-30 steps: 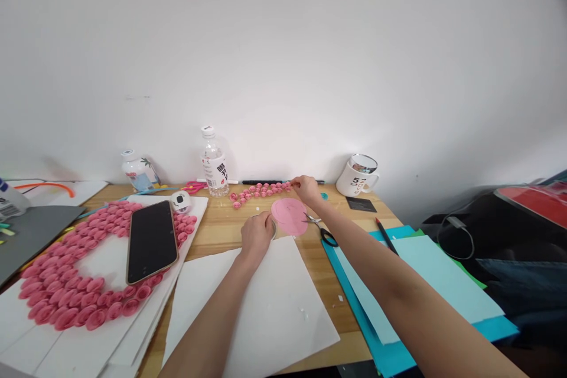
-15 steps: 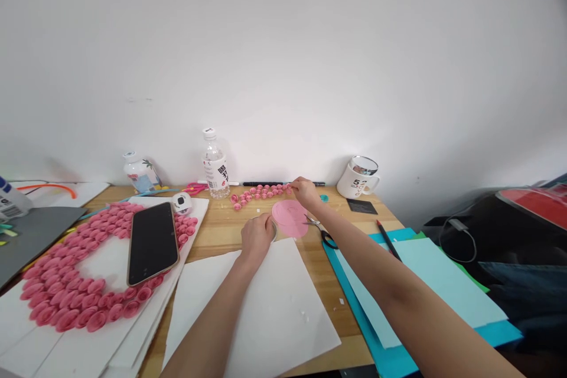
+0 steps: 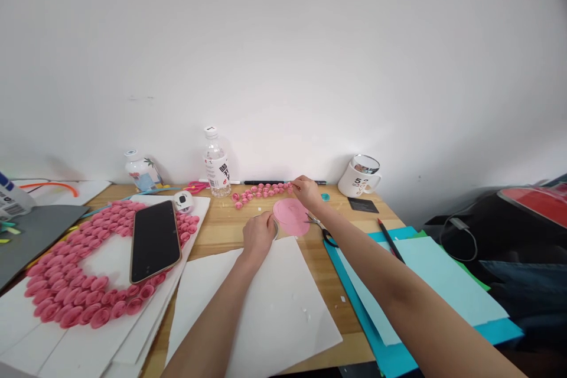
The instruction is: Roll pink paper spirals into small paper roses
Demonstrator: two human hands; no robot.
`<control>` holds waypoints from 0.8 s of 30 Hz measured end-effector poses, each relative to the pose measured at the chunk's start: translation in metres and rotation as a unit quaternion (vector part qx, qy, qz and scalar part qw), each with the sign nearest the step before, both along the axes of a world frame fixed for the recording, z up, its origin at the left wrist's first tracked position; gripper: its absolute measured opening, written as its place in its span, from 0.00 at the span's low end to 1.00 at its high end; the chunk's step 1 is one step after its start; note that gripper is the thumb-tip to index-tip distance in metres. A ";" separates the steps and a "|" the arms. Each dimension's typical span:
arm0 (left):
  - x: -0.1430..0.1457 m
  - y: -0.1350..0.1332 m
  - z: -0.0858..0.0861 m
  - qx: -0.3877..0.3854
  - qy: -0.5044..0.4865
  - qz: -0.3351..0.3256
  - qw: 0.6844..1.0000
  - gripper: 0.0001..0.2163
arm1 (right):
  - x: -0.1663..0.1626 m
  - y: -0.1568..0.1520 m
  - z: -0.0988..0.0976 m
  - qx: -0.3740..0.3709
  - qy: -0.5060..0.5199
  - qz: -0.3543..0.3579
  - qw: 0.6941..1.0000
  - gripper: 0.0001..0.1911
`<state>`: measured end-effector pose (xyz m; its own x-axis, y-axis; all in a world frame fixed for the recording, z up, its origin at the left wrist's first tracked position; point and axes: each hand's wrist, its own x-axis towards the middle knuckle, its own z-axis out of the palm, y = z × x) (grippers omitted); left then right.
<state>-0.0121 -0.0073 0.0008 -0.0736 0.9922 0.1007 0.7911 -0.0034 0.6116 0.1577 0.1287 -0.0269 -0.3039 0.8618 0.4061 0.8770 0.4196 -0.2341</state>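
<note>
My right hand (image 3: 305, 192) is closed in a pinch at the right end of a row of small rolled pink paper roses (image 3: 264, 190), its fingertips on the last rose. Nearer to me, my left hand (image 3: 259, 236) is curled round something, of which only a pale curved rim shows beside the thumb. Just right of it lies a pink paper disc (image 3: 291, 217) with curved lines on it. Scissors (image 3: 328, 237) with black handles rest with their blades at the disc's edge, partly behind my right forearm. White sheets (image 3: 266, 307) lie under my left forearm.
Left, a phone (image 3: 155, 242) lies across a wreath of pink paper roses (image 3: 66, 283) on white paper. A plastic bottle (image 3: 217, 168) and a mug (image 3: 359, 177) stand by the wall. Blue paper (image 3: 443, 283), a pencil (image 3: 390, 239) and a black card (image 3: 363, 205) lie right.
The view has shifted very slightly. Both hands keep nearly the same place and grip, and the things on the table have not visibly moved.
</note>
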 end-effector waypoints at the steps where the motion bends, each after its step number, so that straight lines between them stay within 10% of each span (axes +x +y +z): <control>1: 0.000 0.000 0.000 0.000 0.001 0.001 1.000 0.12 | -0.001 -0.002 -0.001 -0.002 -0.002 0.005 1.000 0.14; 24: 0.000 0.000 0.001 -0.001 0.002 0.001 1.000 0.12 | 0.001 -0.008 0.001 0.021 0.029 0.004 0.999 0.15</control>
